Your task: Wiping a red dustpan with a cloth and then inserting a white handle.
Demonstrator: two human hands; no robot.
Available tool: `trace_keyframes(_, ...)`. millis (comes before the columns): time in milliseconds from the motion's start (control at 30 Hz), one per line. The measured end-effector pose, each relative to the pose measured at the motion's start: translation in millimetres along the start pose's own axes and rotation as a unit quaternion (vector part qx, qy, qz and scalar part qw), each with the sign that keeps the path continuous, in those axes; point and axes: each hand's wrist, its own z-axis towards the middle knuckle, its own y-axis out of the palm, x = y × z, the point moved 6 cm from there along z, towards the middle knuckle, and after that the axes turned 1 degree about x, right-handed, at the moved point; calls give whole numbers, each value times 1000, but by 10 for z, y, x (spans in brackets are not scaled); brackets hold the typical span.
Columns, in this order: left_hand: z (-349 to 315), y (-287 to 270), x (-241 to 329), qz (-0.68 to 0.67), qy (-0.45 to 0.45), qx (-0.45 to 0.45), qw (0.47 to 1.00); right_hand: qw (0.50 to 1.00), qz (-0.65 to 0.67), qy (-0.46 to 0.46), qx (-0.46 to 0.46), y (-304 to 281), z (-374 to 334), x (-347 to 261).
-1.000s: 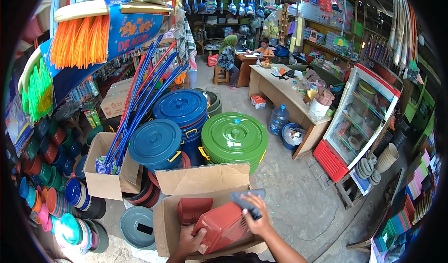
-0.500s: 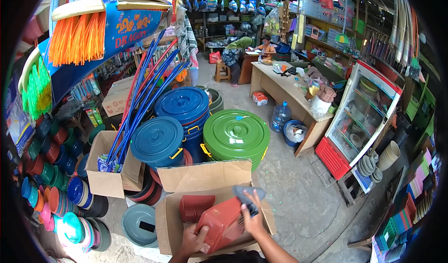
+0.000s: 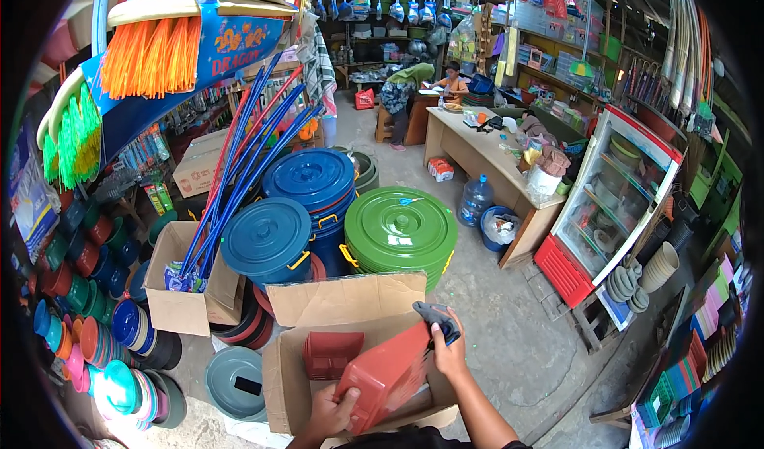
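A red plastic container is tilted over an open cardboard box. My left hand grips its lower left end, thumb on the near face. At the container's upper right end, my right hand is closed on a dark grey cloth, which lies against the rim. Inside the box, a second red container rests along the far left side. The box's far flap stands up behind both containers.
A green lidded bin and blue lidded bins stand beyond the box. On the left are a grey lid with a dark phone and stacked basins. A glass-fronted cabinet stands right; two people sit at a far desk.
My right hand and the cloth have moved up and to the right along the container's end. My left hand keeps its grip on the container, which has turned slightly.
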Motion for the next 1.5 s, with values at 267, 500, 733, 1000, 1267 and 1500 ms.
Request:
trace_keyframes(267,102,33,-29,34,-20,19,999,967,-5,-178,-184,330,-539,-1350)
trace_keyframes(500,135,-157,-172,19,28,108,994,899,-214,-276,-265,592,-847,-1525)
trace_keyframes(733,235,-141,48,-25,-15,58,998,894,-135,-263,-336,614,-1139,-1482)
trace_keyframes(1000,125,13,86,-28,30,10,999,910,-137,-266,-288,551,-869,-1453)
trace_keyframes(1267,82,-240,-402,-57,-47,41,996,888,-110,-252,-369,565,-1130,-1600)
trace_keyframes(1500,23,-194,-188,101,39,76,991,902,-119,-239,-339,434,-1050,-1675)
